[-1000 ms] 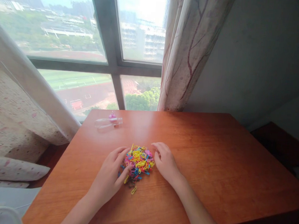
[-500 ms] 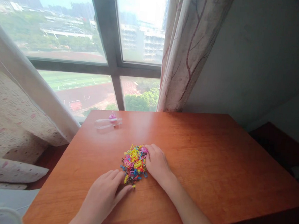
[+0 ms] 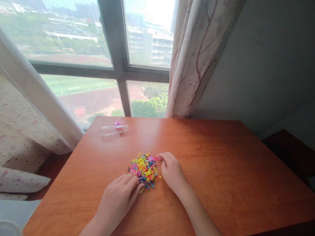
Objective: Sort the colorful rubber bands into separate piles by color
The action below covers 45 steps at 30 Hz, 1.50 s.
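Note:
A small heap of coloured rubber bands [image 3: 144, 167], yellow, pink and blue, lies on the orange-brown wooden table [image 3: 223, 172]. My left hand [image 3: 119, 197] rests palm down at the heap's near left edge, fingers together and touching the bands. My right hand [image 3: 171, 170] lies at the heap's right edge with its fingers curled against the bands. Neither hand lifts anything.
A clear plastic bag with a pink clip [image 3: 114, 129] lies near the table's far left corner. Behind the table are a window [image 3: 102, 57] and a patterned curtain [image 3: 199, 53]. Spotted bedding [image 3: 14, 137] lies to the left, a dark low surface [image 3: 291, 151] to the right.
Both hands pushed the bands into a tighter heap. My left hand drew back toward me, then came forward again to the heap's near edge. My right hand pressed in, then eased slightly right.

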Each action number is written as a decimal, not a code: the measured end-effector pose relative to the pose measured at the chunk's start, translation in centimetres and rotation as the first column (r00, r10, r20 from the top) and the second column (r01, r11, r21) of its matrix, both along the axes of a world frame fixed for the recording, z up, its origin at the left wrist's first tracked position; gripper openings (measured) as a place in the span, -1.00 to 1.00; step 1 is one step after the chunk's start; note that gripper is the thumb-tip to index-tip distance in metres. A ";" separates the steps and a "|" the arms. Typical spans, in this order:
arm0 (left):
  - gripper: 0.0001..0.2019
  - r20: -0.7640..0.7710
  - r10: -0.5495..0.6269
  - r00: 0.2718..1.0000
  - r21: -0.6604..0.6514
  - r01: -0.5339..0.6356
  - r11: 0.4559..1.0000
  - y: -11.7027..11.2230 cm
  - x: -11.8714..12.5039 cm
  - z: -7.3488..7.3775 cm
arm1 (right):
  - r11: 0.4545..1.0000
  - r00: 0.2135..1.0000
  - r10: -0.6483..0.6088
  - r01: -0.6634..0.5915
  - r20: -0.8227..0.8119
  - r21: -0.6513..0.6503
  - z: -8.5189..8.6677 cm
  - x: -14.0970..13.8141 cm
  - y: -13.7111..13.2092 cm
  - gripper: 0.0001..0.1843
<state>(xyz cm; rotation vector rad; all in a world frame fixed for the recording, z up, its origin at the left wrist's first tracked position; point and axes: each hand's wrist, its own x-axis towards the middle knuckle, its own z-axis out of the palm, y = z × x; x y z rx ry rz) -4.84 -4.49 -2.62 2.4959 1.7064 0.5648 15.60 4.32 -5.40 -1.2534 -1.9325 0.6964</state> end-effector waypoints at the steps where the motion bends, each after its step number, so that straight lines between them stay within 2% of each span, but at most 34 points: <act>1: -0.77 0.000 0.001 1.000 0.000 -0.001 1.000 0.0 0.1 0.1 | 1.000 1.000 0.002 -0.002 0.003 0.005 0.0 0.0 0.0 -0.61; 6: -0.80 0.054 0.012 0.998 0.000 -0.012 1.000 -0.1 -0.3 0.5 | 1.000 1.000 -0.024 0.024 -0.008 0.006 0.3 0.0 0.1 -0.64; 11: -0.82 0.123 0.116 0.986 0.003 -0.117 0.993 0.7 -2.1 1.0 | 1.000 1.000 -0.024 0.024 0.009 0.019 0.6 -0.4 0.5 -0.61; 15: -0.79 0.125 0.163 0.979 -0.022 -0.161 0.987 2.0 -3.3 1.1 | 0.997 0.997 0.034 -0.039 -0.075 -0.070 0.5 -0.9 1.2 -0.52; 18: -0.77 0.126 0.185 0.975 -0.029 -0.183 0.983 2.9 -3.9 0.8 | 0.994 0.993 0.007 -0.020 -0.115 -0.109 0.1 -1.0 2.1 -0.50; 22: -0.77 0.161 0.158 0.974 -0.019 -0.157 0.987 4.0 -4.0 0.3 | 0.995 0.995 0.009 -0.019 -0.103 -0.098 0.1 -1.5 3.3 -0.50; 29: -0.72 0.223 0.060 0.973 -0.060 -0.047 0.997 4.0 -2.5 0.4 | 0.981 0.982 0.167 -0.175 -0.088 -0.083 1.0 -2.6 3.4 -0.50; 35: -0.65 0.244 0.079 0.967 -0.129 -0.048 0.991 3.4 -2.5 0.4 | 0.989 0.988 0.133 -0.139 -0.083 -0.058 1.0 -2.3 3.5 -0.54; 41: -0.56 0.240 0.121 0.963 -0.137 -0.090 0.986 5.1 -2.7 0.2 | 0.964 0.965 0.258 -0.259 -0.037 -0.053 1.4 -2.9 3.3 -0.61; 45: -0.52 0.269 0.074 0.960 -0.175 -0.027 0.984 5.8 -2.2 0.5 | 0.959 0.952 0.243 -0.265 -0.186 -0.105 1.0 -2.5 3.1 -0.63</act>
